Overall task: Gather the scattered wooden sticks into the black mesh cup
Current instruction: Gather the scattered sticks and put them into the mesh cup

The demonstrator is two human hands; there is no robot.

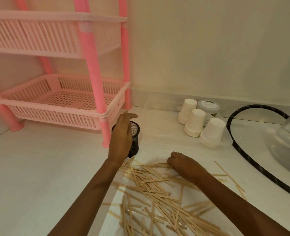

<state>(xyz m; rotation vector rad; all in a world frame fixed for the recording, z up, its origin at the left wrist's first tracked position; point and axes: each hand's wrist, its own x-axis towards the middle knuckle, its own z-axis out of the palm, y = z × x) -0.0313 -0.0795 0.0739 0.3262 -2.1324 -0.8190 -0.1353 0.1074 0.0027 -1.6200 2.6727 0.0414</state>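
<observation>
The black mesh cup (pixel 135 135) stands upright on the white counter, just beyond a heap of scattered wooden sticks (pixel 151 188). My left hand (pixel 121 135) reaches over the cup's left side and rim, its fingers stretched forward and hiding most of the opening. I see nothing held in it. My right hand (pixel 183 165) lies knuckles up on the far edge of the heap, fingers curled down around a few sticks at its fingertips. Whether any sticks are inside the cup is hidden.
A pink plastic rack (pixel 64 99) stands at the back left, one leg close to the cup. A clear tray (pixel 151 116) holds white paper cups (pixel 194 123) and a jar. A black hose (pixel 243 150) and clear bowl (pixel 289 142) are at right.
</observation>
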